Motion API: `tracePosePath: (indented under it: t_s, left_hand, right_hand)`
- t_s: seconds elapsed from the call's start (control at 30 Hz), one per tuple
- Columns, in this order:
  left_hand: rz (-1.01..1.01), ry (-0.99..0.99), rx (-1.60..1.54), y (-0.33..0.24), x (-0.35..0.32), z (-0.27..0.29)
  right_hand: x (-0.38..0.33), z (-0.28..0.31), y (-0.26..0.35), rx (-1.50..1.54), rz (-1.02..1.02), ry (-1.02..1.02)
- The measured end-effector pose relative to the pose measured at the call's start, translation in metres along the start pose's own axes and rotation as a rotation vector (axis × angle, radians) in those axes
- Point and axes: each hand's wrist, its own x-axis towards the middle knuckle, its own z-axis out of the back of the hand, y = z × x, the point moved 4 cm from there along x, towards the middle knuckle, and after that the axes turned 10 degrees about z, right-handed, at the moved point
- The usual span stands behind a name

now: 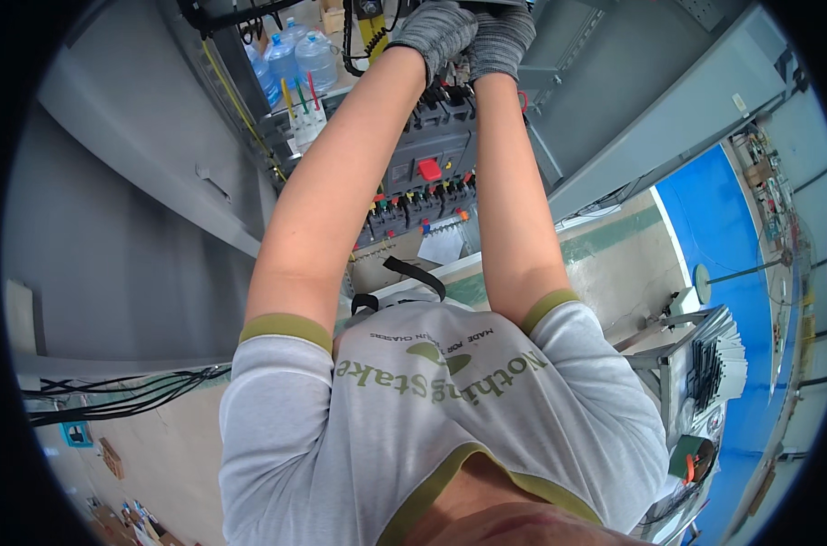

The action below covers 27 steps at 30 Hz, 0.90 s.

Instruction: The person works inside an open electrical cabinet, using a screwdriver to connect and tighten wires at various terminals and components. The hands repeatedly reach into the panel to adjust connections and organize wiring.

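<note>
Both my hands wear grey knit gloves and reach up to the top edge of the head view, inside a grey electrical cabinet. My left hand point(436, 38) is closed, its fingers curled in toward my right hand. My right hand point(502, 44) is right beside it, also bent closed, under a flat dark piece point(494, 4) cut off by the top edge. What either hand grips is hidden. Below them, between my forearms, sits a large dark grey circuit breaker point(443, 146) with a red handle point(429, 169). Black wires and coloured terminals line its edges.
Open grey cabinet doors stand at left point(150, 173) and right point(650, 136). Large blue water bottles point(315, 62) are behind the cabinet. Red, green and yellow rods point(302, 98) rise from a white block. Black cables point(150, 391) hang at lower left; a loaded rack point(705, 364) is at right.
</note>
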Motion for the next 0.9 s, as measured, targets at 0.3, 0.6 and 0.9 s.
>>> tracePosePath:
  t_s: [0.3,0.6,0.9]
  left_hand:
    - [0.163,-0.016,-0.384,0.025,-0.009,-0.004]
    - [0.731,-0.040,-0.678,0.019,-0.017,0.032]
    - [1.150,-0.233,-0.338,0.010,-0.024,0.028]
  right_hand:
    - [-0.019,-0.021,0.037,-0.533,0.080,0.145]
    - [-0.013,-0.025,0.025,-0.487,0.138,0.098]
    - [-0.017,-0.028,0.049,-0.904,0.019,0.285]
